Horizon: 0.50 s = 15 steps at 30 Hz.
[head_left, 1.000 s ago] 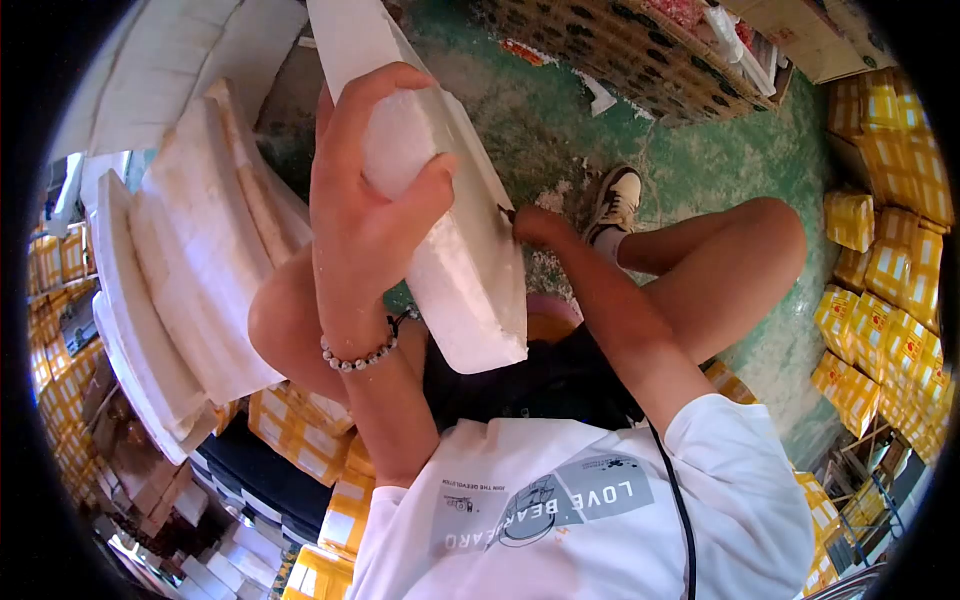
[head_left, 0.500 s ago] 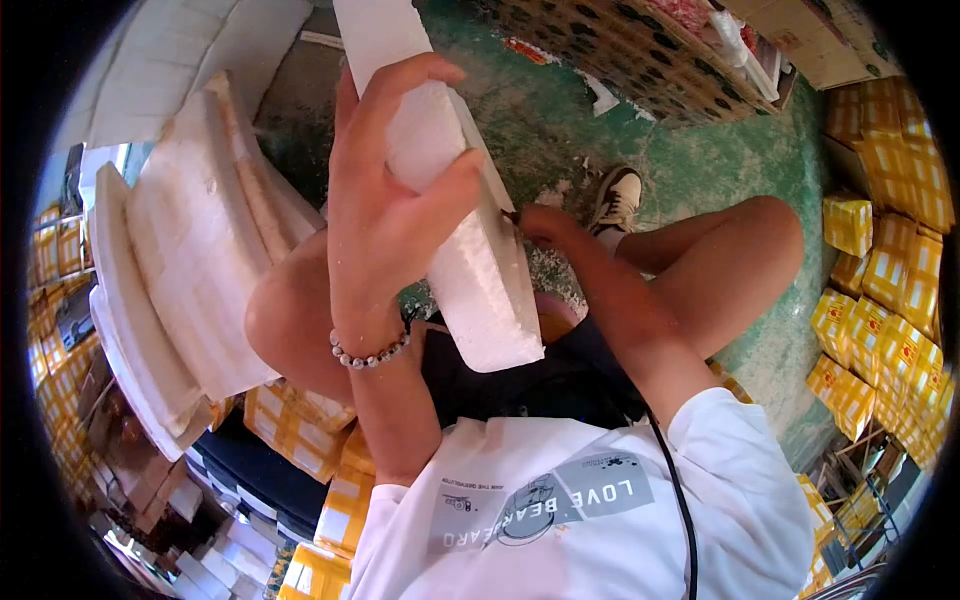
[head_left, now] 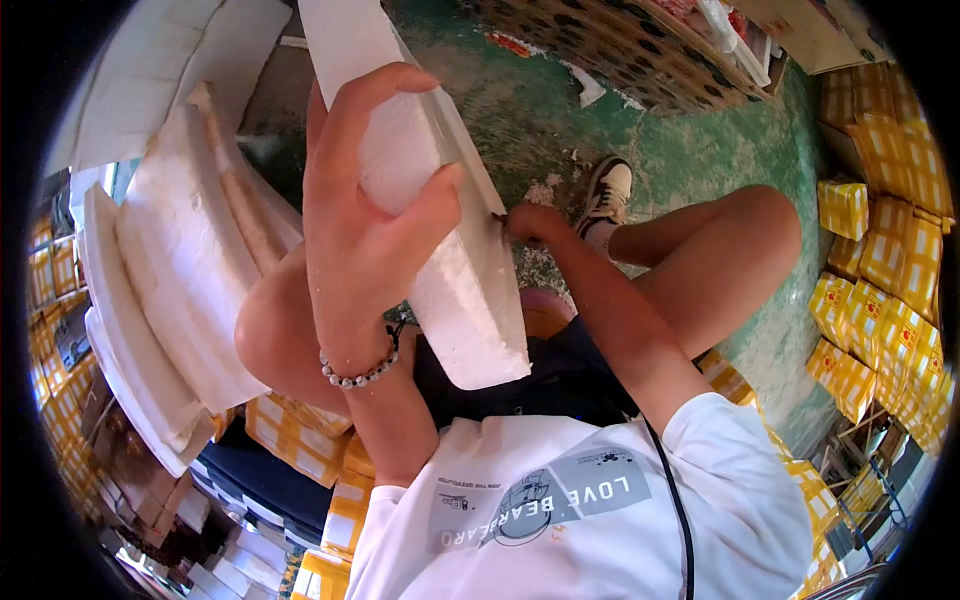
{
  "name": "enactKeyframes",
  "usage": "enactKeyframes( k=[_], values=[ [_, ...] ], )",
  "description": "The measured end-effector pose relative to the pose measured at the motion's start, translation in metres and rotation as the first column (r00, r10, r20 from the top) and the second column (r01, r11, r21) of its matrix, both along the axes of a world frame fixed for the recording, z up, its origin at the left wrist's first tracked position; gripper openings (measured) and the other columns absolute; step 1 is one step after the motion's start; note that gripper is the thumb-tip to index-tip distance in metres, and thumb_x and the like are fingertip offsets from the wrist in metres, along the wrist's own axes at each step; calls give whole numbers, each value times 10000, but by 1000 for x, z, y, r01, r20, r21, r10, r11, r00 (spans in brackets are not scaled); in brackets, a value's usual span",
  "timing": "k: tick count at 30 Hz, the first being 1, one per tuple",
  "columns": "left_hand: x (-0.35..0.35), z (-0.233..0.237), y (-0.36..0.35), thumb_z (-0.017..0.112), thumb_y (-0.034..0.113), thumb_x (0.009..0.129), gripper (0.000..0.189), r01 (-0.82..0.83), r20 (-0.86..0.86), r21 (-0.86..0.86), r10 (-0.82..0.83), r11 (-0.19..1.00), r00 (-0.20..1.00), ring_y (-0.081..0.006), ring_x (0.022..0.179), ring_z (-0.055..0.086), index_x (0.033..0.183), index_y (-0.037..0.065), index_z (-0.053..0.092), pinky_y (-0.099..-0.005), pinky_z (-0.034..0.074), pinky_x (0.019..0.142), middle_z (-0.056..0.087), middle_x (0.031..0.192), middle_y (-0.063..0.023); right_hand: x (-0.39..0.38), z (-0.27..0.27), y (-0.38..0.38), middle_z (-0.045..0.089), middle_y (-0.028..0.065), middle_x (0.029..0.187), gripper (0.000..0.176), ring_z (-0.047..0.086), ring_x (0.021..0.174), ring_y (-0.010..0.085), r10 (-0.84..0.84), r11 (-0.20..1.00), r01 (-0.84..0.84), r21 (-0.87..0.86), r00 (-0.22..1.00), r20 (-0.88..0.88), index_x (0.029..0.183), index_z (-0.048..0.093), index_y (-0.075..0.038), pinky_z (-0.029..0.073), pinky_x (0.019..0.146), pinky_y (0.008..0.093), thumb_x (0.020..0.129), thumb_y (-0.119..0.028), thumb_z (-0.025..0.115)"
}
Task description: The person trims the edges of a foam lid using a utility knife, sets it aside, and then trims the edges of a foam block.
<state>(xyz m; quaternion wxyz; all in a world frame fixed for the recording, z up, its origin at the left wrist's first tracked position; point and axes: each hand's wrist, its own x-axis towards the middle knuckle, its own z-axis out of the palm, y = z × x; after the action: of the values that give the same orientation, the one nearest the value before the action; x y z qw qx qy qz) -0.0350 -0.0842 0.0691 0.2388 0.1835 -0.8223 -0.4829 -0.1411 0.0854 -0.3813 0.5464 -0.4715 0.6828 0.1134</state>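
Note:
A long white styrofoam slab (head_left: 468, 310) stands tilted between my knees, its near end at my lap. My left hand (head_left: 370, 190), with a beaded bracelet at the wrist, is closed round the slab, thumb on the near face and fingers over the top. Beside the slab's right side, my right hand (head_left: 536, 225) is a fist. A small dark tip (head_left: 499, 217) sticks out of it against the foam; I cannot tell what tool it belongs to. White crumbs lie on the floor below.
More white foam pieces (head_left: 175, 250) lean at my left. Stacks of yellow-taped boxes (head_left: 880, 320) stand at the right. A patterned cardboard box (head_left: 640, 55) sits ahead on the green floor (head_left: 720, 150). A black cord (head_left: 678, 500) hangs down my shirt.
The slab and my left hand have shifted a little left, and the slab's near end has come closer to me. My right hand has moved slightly left along with it, staying at the slab's side.

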Motion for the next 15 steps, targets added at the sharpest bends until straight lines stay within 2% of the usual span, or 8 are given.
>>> enactKeyframes(
  k=[1, 2, 4, 7, 11, 13, 14, 15],
  values=[
    [1, 0, 1, 676, 12, 689, 525, 2, 1, 1, -2, 1000, 1000, -260, 1079, 584, 1205, 105, 641, -333, 465, 959, 552, 1190, -102, 2, -10, 3, 657, 229, 728, 284, 575, 514, 286, 206, 979, -206, -4, 978, -42, 959, 745, 83, 417, 458, 488, 676, 63, 727],
    [1, -1, 2, 671, 3, 691, 528, 4, -4, 31, -4, 1000, 1000, -248, 1081, 582, 1208, 101, 639, -326, 466, 956, 548, 1198, -99, 2, 15, -1, 657, 229, 728, 284, 575, 514, 286, 202, 979, -203, -4, 978, -42, 959, 745, 83, 417, 458, 488, 676, 63, 727],
    [2, 0, 2, 666, -5, 693, 530, 8, -11, 58, -8, 998, 1000, -236, 1084, 580, 1212, 98, 638, -319, 466, 952, 543, 1206, -96, -1, 97, -14, 661, 244, 717, 323, 595, 523, 291, -92, 994, 89, 58, 994, 53, 890, 749, 107, 406, 440, 478, 569, 107, 781],
    [2, 0, -1, 664, -12, 701, 528, 2, -3, 85, -2, 996, 1000, -219, 1089, 575, 1218, 94, 637, -307, 468, 939, 534, 1215, -93, -1, 77, -2, 636, 244, 664, 172, 605, 533, 293, 31, 998, -32, 49, 999, 19, 750, 735, 94, 406, 444, 482, 582, 93, 773],
    [-1, -2, -2, 666, -10, 711, 525, 3, -29, 61, -1, 998, 1000, -215, 1084, 574, 1223, 103, 639, -311, 475, 929, 532, 1211, -89, -3, 85, 6, 653, 253, 667, 105, 650, 567, 307, 37, 999, -37, 13, 999, 3, 672, 718, 78, 446, 466, 490, 581, 88, 769],
    [-1, -2, -1, 667, -10, 712, 523, -11, -8, 66, 11, 998, 1000, -216, 1081, 575, 1222, 105, 639, -314, 476, 929, 535, 1210, -89, 2, 76, 11, 678, 281, 711, 109, 707, 636, 334, 369, 929, -369, -20, 929, 9, 678, 717, 70, 504, 519, 486, 586, 71, 774],
    [-2, -3, -2, 668, -8, 712, 523, -10, -10, 46, 10, 999, 1000, -216, 1080, 574, 1221, 107, 639, -316, 477, 930, 535, 1211, -89, 5, 80, 15, 678, 281, 711, 109, 707, 636, 334, 370, 929, -370, -20, 929, 10, 678, 717, 70, 504, 519, 486, 586, 71, 774],
    [-3, -4, -1, 669, -6, 712, 523, -7, -14, 27, 8, 1000, 1000, -217, 1078, 574, 1221, 109, 639, -318, 478, 932, 536, 1212, -90, 12, 88, 23, 693, 293, 751, 77, 724, 674, 349, 217, 975, -219, -35, 975, -47, 688, 719, 64, 530, 555, 484, 636, 37, 769]
  ],
)
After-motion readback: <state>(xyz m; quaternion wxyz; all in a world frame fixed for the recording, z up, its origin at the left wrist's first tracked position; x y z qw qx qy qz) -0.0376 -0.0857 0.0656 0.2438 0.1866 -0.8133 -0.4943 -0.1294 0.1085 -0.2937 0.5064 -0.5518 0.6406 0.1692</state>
